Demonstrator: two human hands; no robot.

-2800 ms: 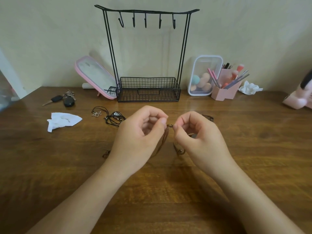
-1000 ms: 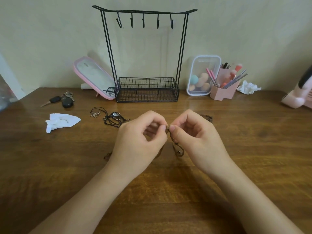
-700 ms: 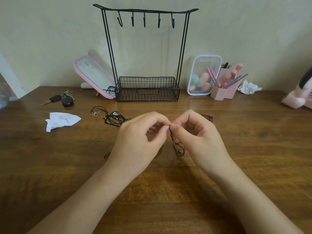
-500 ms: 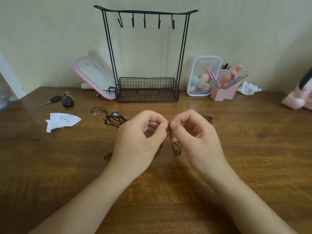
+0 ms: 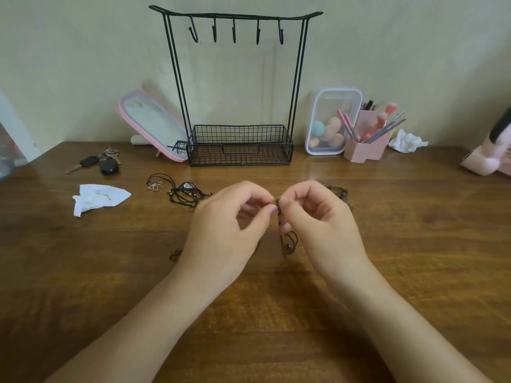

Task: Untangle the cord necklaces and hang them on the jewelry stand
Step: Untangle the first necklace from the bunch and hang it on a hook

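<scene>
A wooden table [image 5: 83, 286] fills the view, and at its far edge against the wall stands the black wire jewelry stand [image 5: 240, 150], with a tilted pink mirror [image 5: 152, 125] to its left and a clear box of sponges [image 5: 331, 120] to its right. In the middle of the table the person's left hand [image 5: 226, 233] and right hand [image 5: 320, 228] are raised just above the wood, fingers curled, thumb and forefinger tips almost touching. Both pinch the same spot on a brown cord necklace [image 5: 289, 243], whose loops hang down between the hands to the tabletop, with further stretches showing past each hand. This looks like picking at a knot, though the knot itself is too small to make out. To the left, well clear of the hands, black cord necklaces [image 5: 185, 193] lie in a tangled bundle, a flower pendant [image 5: 155, 186] beside them. A crumpled tissue [image 5: 99, 197] and a set of keys [image 5: 102, 163] sit further left. All five hooks [image 5: 234, 31] on the stand's top bar are bare. By this showing the task is at an early stage: nothing is hung, one necklace is being worked loose, and the black bundle is untouched.
</scene>
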